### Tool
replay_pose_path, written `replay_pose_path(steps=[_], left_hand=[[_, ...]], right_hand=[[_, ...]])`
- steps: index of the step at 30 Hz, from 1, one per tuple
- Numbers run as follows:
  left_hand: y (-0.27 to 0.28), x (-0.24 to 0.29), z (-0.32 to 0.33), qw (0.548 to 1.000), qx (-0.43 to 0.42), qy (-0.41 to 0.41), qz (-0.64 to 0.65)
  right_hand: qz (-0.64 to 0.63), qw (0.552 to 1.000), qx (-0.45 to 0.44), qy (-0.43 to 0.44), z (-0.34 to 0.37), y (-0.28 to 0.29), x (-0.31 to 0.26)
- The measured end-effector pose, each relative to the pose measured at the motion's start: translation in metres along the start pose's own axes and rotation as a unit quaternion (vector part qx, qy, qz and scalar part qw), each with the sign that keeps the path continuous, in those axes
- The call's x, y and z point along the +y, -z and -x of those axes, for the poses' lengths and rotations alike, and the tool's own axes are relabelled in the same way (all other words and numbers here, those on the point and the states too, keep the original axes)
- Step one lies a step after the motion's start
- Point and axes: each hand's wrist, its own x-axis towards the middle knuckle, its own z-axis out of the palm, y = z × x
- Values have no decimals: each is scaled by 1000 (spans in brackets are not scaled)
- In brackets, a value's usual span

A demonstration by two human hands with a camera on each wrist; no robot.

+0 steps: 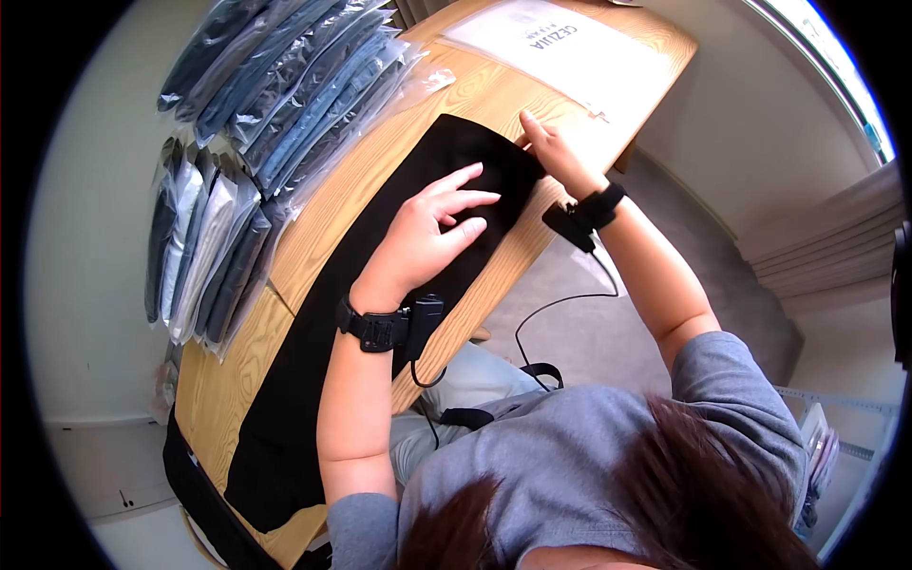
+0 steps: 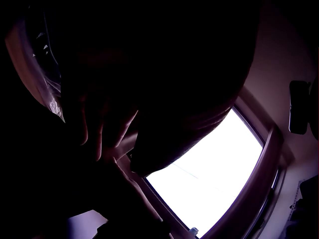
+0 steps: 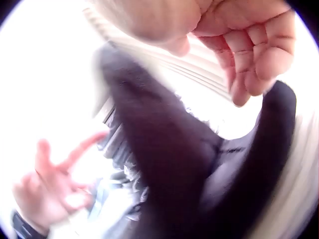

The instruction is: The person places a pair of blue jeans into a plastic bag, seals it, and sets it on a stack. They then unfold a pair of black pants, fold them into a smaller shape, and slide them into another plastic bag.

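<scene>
A long black cloth garment [image 1: 332, 285] lies lengthwise along the wooden table. Over its upper part is my left hand [image 1: 418, 237], palm down, fingers spread and loosely bent, holding nothing. At the garment's far right corner is my right hand [image 1: 556, 157], thumb raised and apart from the fingers, which are partly hidden at the cloth's edge. The right wrist view shows the right hand's fingers [image 3: 249, 55] loosely bent beside the dark cloth [image 3: 164, 144], with the left hand [image 3: 52, 194] spread at lower left. In the left wrist view, most is too dark to tell.
Clear-bagged folded garments [image 1: 285, 85] are stacked along the table's left side, with more bagged ones [image 1: 204, 247] nearer. A printed clear bag [image 1: 560, 52] lies at the table's far end. A cable [image 1: 560, 302] hangs from the right wrist camera beside the table edge.
</scene>
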Motion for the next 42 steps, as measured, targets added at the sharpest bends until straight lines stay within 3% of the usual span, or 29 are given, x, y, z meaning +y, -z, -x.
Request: replay_pose_path(steps=[2, 3, 4, 6, 8, 10, 12, 14, 16, 18, 21, 22, 24, 25, 26, 28, 29, 32, 37, 40, 42], left_hand=[[8, -7, -2, 999, 39, 33, -6], [15, -16, -3, 998, 57, 30, -17], [23, -23, -6, 996, 77, 26, -28], [38, -28, -17, 986, 70, 135, -64], [49, -36, -35, 981, 56, 159, -97], [50, -81, -61, 984, 54, 145, -86], [46, -104, -84, 968, 69, 154, -187], [37, -144, -107, 970, 83, 148, -175], [28, -190, -130, 974, 94, 128, -159], [24, -192, -138, 968, 79, 100, -218], [22, -198, -144, 977, 82, 105, -165], [22, -188, -141, 977, 77, 106, -166], [25, -172, -133, 951, 142, 22, -275], [33, -164, -134, 961, 131, -24, -244], [46, -155, -132, 992, 34, 109, -54], [66, -117, -109, 992, 7, 68, 104], [75, -86, -93, 986, 20, 80, 147], [105, -42, -41, 976, 90, -24, 195], [141, 6, 34, 965, 197, -114, 130], [167, 13, 68, 947, 155, -218, 179], [195, 12, 65, 917, 29, -311, 246]], right_hand=[[-158, 970, -60, -177, 24, 0, -13], [-213, 955, -93, -183, 36, 2, -20], [-137, 970, -95, -177, 39, 5, -21], [-95, 990, -73, -73, 45, 2, -5], [-163, 980, -44, -101, 56, -3, -6], [-262, 963, 22, -58, 57, -14, 14], [-219, 973, 70, -5, 69, -22, 0], [-151, 977, 112, 104, 80, -30, -19], [-100, 986, 67, 119, 94, -28, -43], [-90, 979, 50, 175, 99, -34, -50], [-54, 973, 30, 223, 102, -39, -51], [-55, 974, 32, 219, 101, -39, -51], [-50, 966, 40, 249, 100, -40, -52], [-52, 967, 39, 247, 101, -39, -55], [-50, 966, 29, 252, 105, -35, -61], [-61, 960, 18, 273, 114, -29, -73], [-83, 954, 1, 288, 118, -25, -79], [-141, 922, -41, 359, 126, -11, -92], [-238, 839, -123, 473, 132, 9, -106], [-321, 767, -187, 524, 139, 22, -118], [-365, 744, -212, 518, 135, 32, -124]])
